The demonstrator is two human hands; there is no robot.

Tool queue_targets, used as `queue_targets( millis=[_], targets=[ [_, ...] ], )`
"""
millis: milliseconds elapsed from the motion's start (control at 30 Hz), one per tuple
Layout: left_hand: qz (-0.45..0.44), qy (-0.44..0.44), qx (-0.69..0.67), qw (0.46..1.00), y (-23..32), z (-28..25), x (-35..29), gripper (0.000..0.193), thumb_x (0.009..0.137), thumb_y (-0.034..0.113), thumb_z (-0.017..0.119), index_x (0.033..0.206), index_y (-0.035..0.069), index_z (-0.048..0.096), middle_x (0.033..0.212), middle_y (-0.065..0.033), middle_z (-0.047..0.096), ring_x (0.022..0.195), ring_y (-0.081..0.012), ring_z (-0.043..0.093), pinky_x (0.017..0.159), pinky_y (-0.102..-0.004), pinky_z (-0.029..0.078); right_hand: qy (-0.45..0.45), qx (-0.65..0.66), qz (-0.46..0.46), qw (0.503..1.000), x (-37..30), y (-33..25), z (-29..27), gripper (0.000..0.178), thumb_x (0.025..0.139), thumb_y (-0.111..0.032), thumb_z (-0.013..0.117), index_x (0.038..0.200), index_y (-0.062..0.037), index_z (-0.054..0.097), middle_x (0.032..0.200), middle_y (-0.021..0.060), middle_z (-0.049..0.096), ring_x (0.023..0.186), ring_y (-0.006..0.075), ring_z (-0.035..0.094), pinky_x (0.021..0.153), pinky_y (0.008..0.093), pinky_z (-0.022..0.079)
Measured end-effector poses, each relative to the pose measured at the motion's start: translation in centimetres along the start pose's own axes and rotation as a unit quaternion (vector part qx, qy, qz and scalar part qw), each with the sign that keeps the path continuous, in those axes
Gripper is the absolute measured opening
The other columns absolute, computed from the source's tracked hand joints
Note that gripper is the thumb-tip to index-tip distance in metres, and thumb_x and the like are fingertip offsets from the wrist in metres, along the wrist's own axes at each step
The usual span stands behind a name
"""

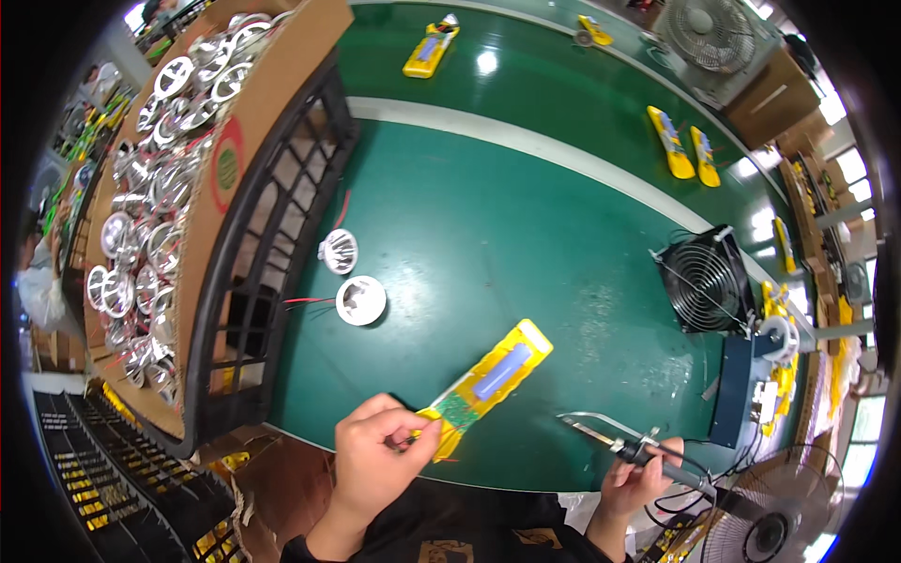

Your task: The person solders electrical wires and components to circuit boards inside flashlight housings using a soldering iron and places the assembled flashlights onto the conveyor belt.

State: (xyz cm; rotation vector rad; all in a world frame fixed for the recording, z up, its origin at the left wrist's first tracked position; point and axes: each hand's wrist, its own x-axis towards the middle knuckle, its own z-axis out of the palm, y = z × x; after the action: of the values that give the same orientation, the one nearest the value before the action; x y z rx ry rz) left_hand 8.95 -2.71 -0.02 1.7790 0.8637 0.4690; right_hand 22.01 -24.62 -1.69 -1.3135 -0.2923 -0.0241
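Observation:
A long yellow plastic housing (533,351) lies slantwise on the green worktop (450,244). Inside it sit a violet-blue cylindrical battery (502,372) and a small green circuit board (457,411). My left hand (377,458) is closed at the housing's near end, thumb and forefinger pinched on it beside the board; its fingertips hide that part. To the right, my right hand (640,477) grips a soldering iron (601,435) with a thin curved metal tube along it. The iron's tip points left, apart from the housing. Two shiny lamp reflectors, one lower (361,300) and one upper (339,251), lie left, with red wires.
A cardboard box (202,253) of reflectors stands left in a black crate (272,235). A black fan (704,281) and dark blue box (735,389) stand right, cables near my right hand. Beyond a pale rail, yellow housings (432,52) lie on a green surface.

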Motion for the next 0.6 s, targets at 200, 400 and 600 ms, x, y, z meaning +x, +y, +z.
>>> queue_targets(
  millis=[200, 400, 600],
  targets=[
    [0.0, -0.006, -0.012, 1.0, -0.4, -0.6, -0.3, 0.006, 0.063, 0.0, 0.068, 0.064, 0.0, 0.062, 0.058, 0.0003, 0.046, 0.048, -0.0034, 0.039, 0.041, -0.0175, 0.03, -0.228, -0.077, 0.092, 0.966, -0.9, -0.9, 4.7, 0.032, 0.073, -0.028, 0.063, 0.061, 0.0, 0.055, 0.051, 0.0063, 0.055, 0.045, 0.0173, 0.054, 0.047, 0.0256, 0.045],
    [0.013, -0.023, -0.007, 1.0, 0.1, -0.9, 0.2, 0.006, 0.063, 0.001, 0.068, 0.065, 0.0, 0.062, 0.059, -0.0031, 0.051, 0.045, -0.0058, 0.044, 0.04, -0.0184, 0.034, -0.246, -0.174, 0.022, 0.953, -1.4, 0.1, 5.6, 0.039, 0.073, -0.038, 0.061, 0.068, -0.0019, 0.047, 0.047, 0.0025, 0.051, 0.041, 0.0124, 0.05, 0.044, 0.021, 0.041],
    [0.005, -0.039, -0.011, 0.999, -0.1, -1.0, 0.4, 0.005, 0.063, 0.002, 0.067, 0.065, 0.001, 0.063, 0.058, -0.0033, 0.05, 0.044, -0.0065, 0.044, 0.039, -0.0192, 0.034, -0.221, -0.201, -0.028, 0.954, -1.4, 0.3, 5.8, 0.047, 0.074, -0.048, 0.059, 0.077, -0.0059, 0.038, 0.042, -0.0021, 0.045, 0.036, 0.0072, 0.046, 0.043, 0.0181, 0.039]
  ],
)
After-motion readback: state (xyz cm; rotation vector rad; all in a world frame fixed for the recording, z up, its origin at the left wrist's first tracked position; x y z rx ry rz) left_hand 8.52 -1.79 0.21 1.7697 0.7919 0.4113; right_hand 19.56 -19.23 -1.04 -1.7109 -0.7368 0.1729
